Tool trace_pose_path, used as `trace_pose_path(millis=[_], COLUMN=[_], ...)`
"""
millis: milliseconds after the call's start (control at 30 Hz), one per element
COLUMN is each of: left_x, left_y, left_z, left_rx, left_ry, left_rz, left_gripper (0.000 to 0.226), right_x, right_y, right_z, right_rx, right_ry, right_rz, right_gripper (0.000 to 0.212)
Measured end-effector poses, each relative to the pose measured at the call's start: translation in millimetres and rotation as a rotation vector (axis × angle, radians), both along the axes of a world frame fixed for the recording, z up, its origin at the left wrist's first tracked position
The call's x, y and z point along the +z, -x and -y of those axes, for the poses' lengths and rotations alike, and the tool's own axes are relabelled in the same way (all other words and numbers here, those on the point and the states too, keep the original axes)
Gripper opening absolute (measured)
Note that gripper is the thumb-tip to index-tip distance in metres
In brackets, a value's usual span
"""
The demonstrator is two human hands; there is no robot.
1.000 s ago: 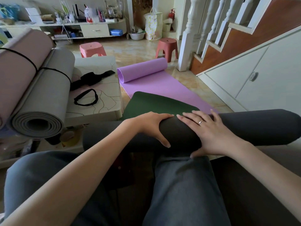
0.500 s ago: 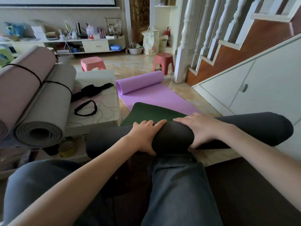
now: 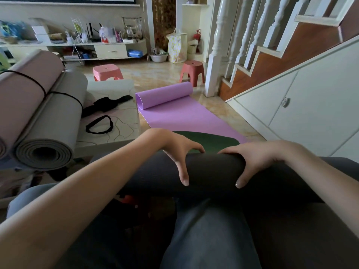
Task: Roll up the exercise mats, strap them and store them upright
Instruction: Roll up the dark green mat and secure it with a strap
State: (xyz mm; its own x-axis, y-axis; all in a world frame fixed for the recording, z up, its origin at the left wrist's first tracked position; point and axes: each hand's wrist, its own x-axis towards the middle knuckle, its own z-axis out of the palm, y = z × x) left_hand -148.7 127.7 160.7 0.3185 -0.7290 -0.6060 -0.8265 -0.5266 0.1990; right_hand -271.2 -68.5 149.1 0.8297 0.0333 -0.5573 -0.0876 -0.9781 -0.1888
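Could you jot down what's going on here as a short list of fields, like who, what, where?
doing: person rolling up a dark mat
left hand: curled over the roll
right hand: curled over the roll
still flat: a green end beyond the roll
purple mat: on the floor, only its far end rolled
done: pink mat and grey mat, rolled, bound by a black cord
loose strap: on the low table

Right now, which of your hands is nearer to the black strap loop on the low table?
Left. The left hand grips the dark mat roll on the side toward the strap loop; the right hand grips farther away.
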Motion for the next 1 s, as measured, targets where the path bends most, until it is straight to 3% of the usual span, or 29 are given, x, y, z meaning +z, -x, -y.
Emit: trace_pose_path(millis=[200, 300, 400, 500, 600, 667, 767, 833, 1000], left_x=[-29.6, -37.1, -42.3, -42.9, -52.3, -60.3, -69.5, -72.6, -72.6], left_y=[-17.1, -32.8, -42.2, -50.6, -49.2, -38.5, -26.2, -27.1, -39.7], left_z=[11.0, 7.4, 3.2, 2.1, 9.0, 12.0, 9.6, 7.3, 19.3], left_rx=[0.041, 0.101, 0.173, 0.211, 0.195, 0.134, 0.036, -0.040, -0.052], left_ry=[-0.022, 0.053, 0.169, 0.393, 0.560, 0.484, 0.307, 0.263, 0.250], left_rz=[-0.124, -0.236, -0.302, -0.195, 0.129, 0.302, 0.456, 0.508, 0.467], left_gripper=[0.100, 0.092, 0.076, 0.052, 0.036, 0.049, 0.103, 0.125, 0.128], right_x=[-27.4, -28.5, -28.5, -33.7, -43.9, -46.1, -43.7, -47.3, -59.8], right_y=[-5.0, -4.5, -6.8, -15.3, -26.2, -35.3, -47.7, -52.5, -41.3], right_z=[20.2, 28.8, 34.2, 32.4, 31.0, 28.8, 26.7, 30.2, 33.6], right_rx=[-0.071, -0.105, -0.096, -0.176, -0.268, -0.360, -0.439, -0.448, -0.264], right_ry=[-0.152, -0.278, -0.278, -0.203, -0.068, -0.067, -0.070, -0.058, -0.021], right_rz=[-0.007, 0.049, 0.023, 0.102, 0.265, 0.279, 0.224, 0.209, 0.548], right_gripper=[0.094, 0.084, 0.071, 0.050, 0.076, 0.072, 0.062, 0.062, 0.075])
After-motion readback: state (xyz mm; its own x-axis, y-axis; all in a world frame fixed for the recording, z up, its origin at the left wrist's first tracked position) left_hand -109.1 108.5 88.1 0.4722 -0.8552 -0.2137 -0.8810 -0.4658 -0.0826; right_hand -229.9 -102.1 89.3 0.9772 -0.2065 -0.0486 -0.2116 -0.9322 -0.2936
